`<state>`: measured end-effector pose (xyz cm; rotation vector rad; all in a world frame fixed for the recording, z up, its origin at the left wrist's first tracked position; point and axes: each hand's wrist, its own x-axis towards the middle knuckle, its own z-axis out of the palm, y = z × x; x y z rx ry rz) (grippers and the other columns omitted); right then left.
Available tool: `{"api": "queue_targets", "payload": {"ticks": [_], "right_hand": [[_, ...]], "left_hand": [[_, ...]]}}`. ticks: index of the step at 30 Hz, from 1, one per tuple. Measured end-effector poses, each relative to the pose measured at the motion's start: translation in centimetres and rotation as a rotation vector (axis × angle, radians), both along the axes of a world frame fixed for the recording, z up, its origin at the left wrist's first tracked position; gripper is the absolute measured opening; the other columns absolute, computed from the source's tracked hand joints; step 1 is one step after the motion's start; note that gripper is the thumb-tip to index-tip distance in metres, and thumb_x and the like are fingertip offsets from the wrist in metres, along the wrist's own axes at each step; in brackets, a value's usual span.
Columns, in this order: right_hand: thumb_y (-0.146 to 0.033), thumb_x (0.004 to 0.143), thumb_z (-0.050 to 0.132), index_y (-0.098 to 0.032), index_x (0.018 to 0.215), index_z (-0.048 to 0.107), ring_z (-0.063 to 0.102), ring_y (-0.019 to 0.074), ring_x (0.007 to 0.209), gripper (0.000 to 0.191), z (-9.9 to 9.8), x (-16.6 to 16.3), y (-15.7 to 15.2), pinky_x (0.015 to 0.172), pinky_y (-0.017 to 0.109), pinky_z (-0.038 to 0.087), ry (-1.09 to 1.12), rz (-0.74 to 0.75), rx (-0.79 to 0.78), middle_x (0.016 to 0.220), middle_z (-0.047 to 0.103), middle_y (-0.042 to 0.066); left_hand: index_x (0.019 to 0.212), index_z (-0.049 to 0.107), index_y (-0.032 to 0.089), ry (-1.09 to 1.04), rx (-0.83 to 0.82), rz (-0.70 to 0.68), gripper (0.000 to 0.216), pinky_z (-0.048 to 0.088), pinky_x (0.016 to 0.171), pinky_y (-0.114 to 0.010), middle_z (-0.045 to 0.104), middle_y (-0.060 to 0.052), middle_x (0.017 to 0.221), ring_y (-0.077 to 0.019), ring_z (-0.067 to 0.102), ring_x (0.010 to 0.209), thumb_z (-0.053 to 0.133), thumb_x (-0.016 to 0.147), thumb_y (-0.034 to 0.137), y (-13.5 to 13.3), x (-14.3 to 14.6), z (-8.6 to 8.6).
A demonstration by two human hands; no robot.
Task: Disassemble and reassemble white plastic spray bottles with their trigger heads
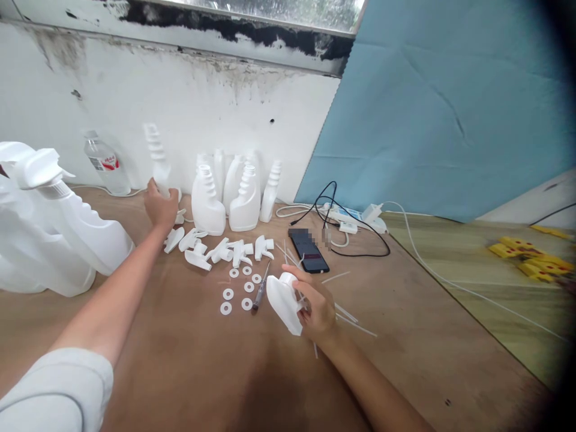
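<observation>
My left hand (162,206) reaches to the back of the table, its fingers wrapped round the base of a white spray bottle (156,153) that has no top on it. In my right hand (316,305) is a white trigger sprayer head (283,303), gripped over the thin white tubes (348,315) on the table. Between the hands lie several loose sprayer heads (242,252). Several flat white washers (228,294) are spread in front of them, beside a small screwdriver (261,288). Bottles without tops (245,201) stand behind, near the wall.
Large white bottles with sprayers (67,216) stand at the left. A clear water bottle (108,165) is by the wall. To the right are a phone (309,250), a power strip (355,217) and a looping black cable (360,255). The table's right edge (459,300) runs diagonally.
</observation>
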<state>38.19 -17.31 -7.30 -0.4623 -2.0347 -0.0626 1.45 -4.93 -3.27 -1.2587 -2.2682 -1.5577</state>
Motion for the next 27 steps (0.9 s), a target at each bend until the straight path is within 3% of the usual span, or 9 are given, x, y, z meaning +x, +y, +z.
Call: {"api": "queue_targets", "payload": {"ticks": [3, 6, 9, 12, 14, 16, 19, 24, 27], "right_hand": [[-0.021, 0.091, 0.045, -0.023, 0.117, 0.041, 0.064, 0.0259, 0.105, 0.026, -0.1, 0.3, -0.2, 0.077, 0.042, 0.055, 0.044, 0.05, -0.12, 0.119, 0.062, 0.016], [-0.028, 0.089, 0.053, -0.022, 0.115, 0.046, 0.066, 0.0266, 0.097, 0.028, 1.3, -0.1, 0.0, 0.076, 0.041, 0.054, 0.252, -0.013, -0.292, 0.109, 0.065, 0.014], [-0.03, 0.087, 0.06, -0.021, 0.111, 0.055, 0.064, 0.0229, 0.086, 0.026, 5.6, -1.1, 1.0, 0.075, 0.038, 0.052, 0.448, -0.116, -0.468, 0.093, 0.066, 0.009], [-0.033, 0.086, 0.062, -0.023, 0.103, 0.064, 0.055, 0.014, 0.06, 0.02, 11.5, -1.7, 2.2, 0.053, 0.028, 0.044, 0.818, 0.161, -0.404, 0.078, 0.061, 0.002], [-0.027, 0.09, 0.057, -0.022, 0.097, 0.068, 0.05, 0.0105, 0.056, 0.014, 14.8, -1.6, 2.5, 0.05, 0.025, 0.042, 0.948, 0.278, -0.351, 0.079, 0.06, 0.002], [-0.021, 0.099, 0.033, -0.021, 0.096, 0.071, 0.048, 0.0082, 0.054, 0.038, 16.9, -1.1, 2.5, 0.05, 0.024, 0.042, 1.046, 0.323, -0.305, 0.08, 0.058, 0.001], [-0.015, 0.101, 0.018, -0.02, 0.091, 0.071, 0.047, 0.0061, 0.053, 0.054, 17.7, -0.2, 2.5, 0.05, 0.02, 0.043, 1.136, 0.348, -0.334, 0.081, 0.056, 0.0], [-0.023, 0.102, 0.026, -0.021, 0.082, 0.071, 0.044, 0.0065, 0.051, 0.049, 17.1, 0.7, 3.9, 0.047, 0.02, 0.042, 1.2, 0.284, -0.435, 0.077, 0.056, 0.0], [-0.025, 0.101, 0.029, -0.022, 0.081, 0.071, 0.043, 0.007, 0.05, 0.047, 16.9, 0.8, 4.7, 0.047, 0.021, 0.041, 1.198, 0.258, -0.407, 0.077, 0.055, 0.001]], "left_hand": [[0.134, 0.031, 0.009, 0.107, 0.142, 0.031, 0.053, 0.03, 0.107, -0.04, 0.043, -0.014, 0.137, -0.0271, 0.038, 0.13, 0.048, 0.084, 0.018, -3.4, 1.5, 1.7], [0.131, 0.034, 0.012, 0.208, 0.327, -0.083, 0.057, 0.035, 0.103, -0.038, 0.046, -0.01, 0.129, -0.0263, 0.044, 0.123, 0.056, 0.08, 0.024, -7.9, 4.1, 2.4], [0.126, 0.041, 0.015, 0.074, 0.285, -0.402, 0.052, 0.044, 0.091, -0.035, 0.054, -0.009, 0.114, -0.0255, 0.054, 0.107, 0.058, 0.08, 0.033, -12.9, 7.4, 1.4], [0.12, 0.046, 0.018, -0.239, 0.082, -0.691, 0.044, 0.048, 0.071, -0.028, 0.06, -0.006, 0.099, -0.021, 0.059, 0.087, 0.055, 0.084, 0.041, -17.2, 9.8, -0.6], [0.115, 0.048, 0.018, -0.359, -0.084, -0.817, 0.043, 0.046, 0.06, -0.024, 0.061, -0.002, 0.085, -0.0171, 0.058, 0.072, 0.059, 0.082, 0.042, -18.9, 10.4, -1.7], [0.109, 0.052, 0.017, -0.36, -0.169, -0.9, 0.042, 0.043, 0.056, -0.022, 0.061, 0.0, 0.078, -0.015, 0.056, 0.065, 0.063, 0.078, 0.043, -19.6, 10.3, -2.3], [0.103, 0.057, 0.017, -0.267, -0.187, -0.945, 0.038, 0.044, 0.06, -0.022, 0.064, -0.002, 0.082, -0.0149, 0.057, 0.068, 0.066, 0.075, 0.04, -19.4, 9.5, -2.5], [0.104, 0.058, 0.017, -0.194, -0.207, -0.948, 0.036, 0.045, 0.063, -0.022, 0.065, -0.001, 0.085, -0.0144, 0.059, 0.07, 0.065, 0.076, 0.038, -18.8, 8.3, -2.7], [0.104, 0.058, 0.018, -0.163, -0.206, -0.964, 0.035, 0.045, 0.063, -0.022, 0.066, -0.001, 0.085, -0.0142, 0.059, 0.07, 0.065, 0.076, 0.038, -18.9, 8.3, -2.8]]}}
